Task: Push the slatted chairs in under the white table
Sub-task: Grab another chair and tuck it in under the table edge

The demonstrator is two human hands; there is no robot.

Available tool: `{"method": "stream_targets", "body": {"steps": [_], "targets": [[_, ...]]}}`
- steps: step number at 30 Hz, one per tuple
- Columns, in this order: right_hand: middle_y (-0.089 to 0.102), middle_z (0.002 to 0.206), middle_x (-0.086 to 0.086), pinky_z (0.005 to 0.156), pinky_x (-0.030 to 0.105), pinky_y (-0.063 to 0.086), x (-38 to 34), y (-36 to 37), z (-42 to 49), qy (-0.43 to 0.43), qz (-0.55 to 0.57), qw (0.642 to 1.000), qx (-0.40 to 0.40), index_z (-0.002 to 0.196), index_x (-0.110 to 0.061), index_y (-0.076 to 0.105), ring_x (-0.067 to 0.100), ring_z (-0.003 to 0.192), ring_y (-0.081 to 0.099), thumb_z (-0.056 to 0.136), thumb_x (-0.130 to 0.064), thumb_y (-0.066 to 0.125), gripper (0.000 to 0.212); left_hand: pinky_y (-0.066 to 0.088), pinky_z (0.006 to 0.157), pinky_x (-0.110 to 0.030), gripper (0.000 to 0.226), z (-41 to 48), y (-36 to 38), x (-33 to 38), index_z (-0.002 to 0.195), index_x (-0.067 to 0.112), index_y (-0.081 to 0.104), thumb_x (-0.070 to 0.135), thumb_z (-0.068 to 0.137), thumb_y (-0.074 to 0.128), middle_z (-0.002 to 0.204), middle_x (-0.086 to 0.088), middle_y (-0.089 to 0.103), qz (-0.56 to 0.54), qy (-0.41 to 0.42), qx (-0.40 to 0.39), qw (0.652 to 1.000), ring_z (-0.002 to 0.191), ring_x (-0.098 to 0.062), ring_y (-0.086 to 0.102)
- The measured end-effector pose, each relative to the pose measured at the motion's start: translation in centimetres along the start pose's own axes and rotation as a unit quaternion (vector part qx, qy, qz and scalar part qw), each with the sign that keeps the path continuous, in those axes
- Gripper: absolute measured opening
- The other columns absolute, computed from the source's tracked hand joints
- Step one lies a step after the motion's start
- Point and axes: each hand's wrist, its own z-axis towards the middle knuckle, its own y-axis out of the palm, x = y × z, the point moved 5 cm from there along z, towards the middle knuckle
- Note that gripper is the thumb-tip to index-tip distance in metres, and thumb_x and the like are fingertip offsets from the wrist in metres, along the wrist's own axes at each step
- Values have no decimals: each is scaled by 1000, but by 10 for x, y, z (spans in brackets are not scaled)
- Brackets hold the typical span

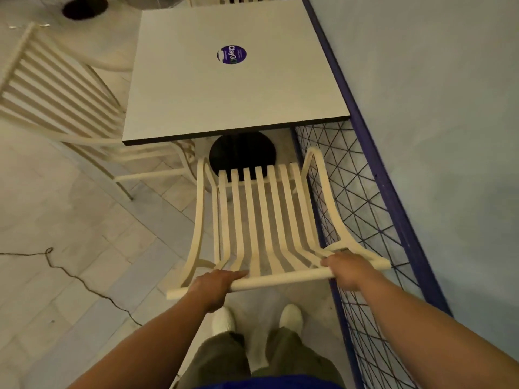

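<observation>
A cream slatted chair point(261, 214) stands in front of me, its seat just short of the near edge of the white square table point(224, 91). My left hand point(216, 284) and my right hand point(345, 269) both grip the top rail of its back. A second slatted chair point(56, 88) stands at the table's left side, its front partly under the tabletop. The table's black round base point(243, 154) shows beyond the near chair's seat.
A blue wire-mesh fence point(362, 209) with a blue rail runs close along the right of the chair and table, against a pale wall. A thin cable point(73, 276) trails over the tiled floor at left. Another black table base point(84, 7) sits far left. My feet point(255, 318) are behind the chair.
</observation>
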Motion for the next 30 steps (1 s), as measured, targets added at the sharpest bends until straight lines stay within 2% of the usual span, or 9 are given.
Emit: {"method": "stream_targets", "body": {"steps": [3,14,20,25,30], "targets": [[60,130,6,95,39,49,14,-2,3,-1,-7,1000,-7,138,-28,52,27,114,59,89,-6,58,55,52,94,-36,80,9,0,12,150,52,24,6,95,58,141,3,51,3,14,6,1000,117,-21,57],[59,128,5,94,38,48,24,-16,24,8,-7,1000,4,143,-31,48,26,113,59,89,-7,61,61,50,97,-34,77,37,-16,7,148,51,32,6,93,63,140,6,54,-13,18,5,1000,117,-20,57],[62,121,6,90,39,49,28,-23,36,-1,-18,1000,4,137,-27,54,26,109,60,87,-1,58,57,52,95,-33,82,50,-24,4,148,51,31,2,91,65,137,4,55,2,13,-4,1000,115,-21,59],[61,120,7,92,41,50,32,-27,41,1,-18,1000,9,137,-26,54,27,109,59,87,-1,59,56,51,97,-35,83,56,-29,4,149,51,30,1,91,64,139,3,54,7,11,-4,1000,117,-23,58],[63,115,4,87,39,52,34,-33,42,6,-5,1000,12,133,-29,58,25,103,61,84,-4,62,55,52,97,-36,87,60,-32,5,150,51,25,2,91,64,140,-1,52,20,4,-20,1000,118,-24,57]]}}
